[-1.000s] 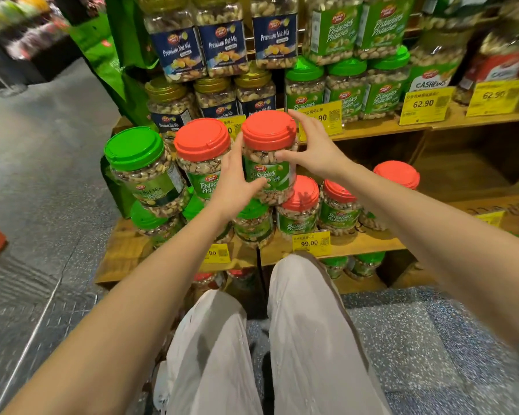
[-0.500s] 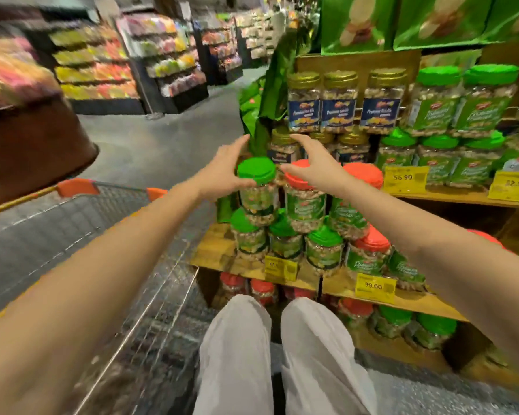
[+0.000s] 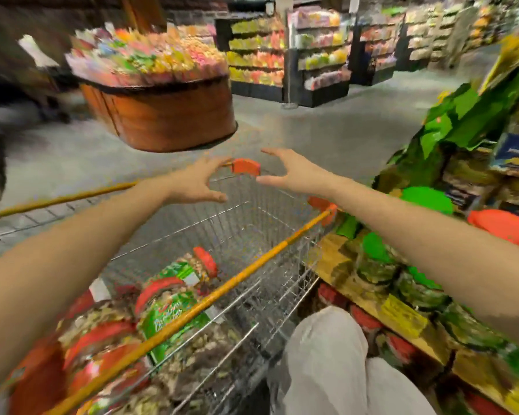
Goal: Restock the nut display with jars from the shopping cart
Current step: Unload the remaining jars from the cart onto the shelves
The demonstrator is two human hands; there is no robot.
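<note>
Both arms reach forward over the shopping cart (image 3: pixel 252 268), a wire basket with a yellow rim and orange corner pieces. The left hand (image 3: pixel 198 182) hovers above the far end of the basket, its grip wide open, fingers and thumb spread, holding nothing. The right hand (image 3: pixel 289 175) hovers just beside it at the same height, thumb and fingers parted in the same broad curve, and it too has hold of nothing. The two hands face each other with a gap between them, touching neither the cart nor any jar.

The jars (image 3: pixel 165 313) lie in the near end of the cart at lower left, heaped on their sides, with red lids and green labels; blur makes the print unreadable, though they look like nuts. The nut display (image 3: pixel 330 259) stands just right of the cart, a wooden shelf carrying jars with a green lid (image 3: pixel 426 199) and a red lid (image 3: pixel 504 226) nearest, and a yellow price tag (image 3: pixel 402 319) on its edge. A round wooden tub (image 3: pixel 168 115) of bright packets stands beyond.
</note>
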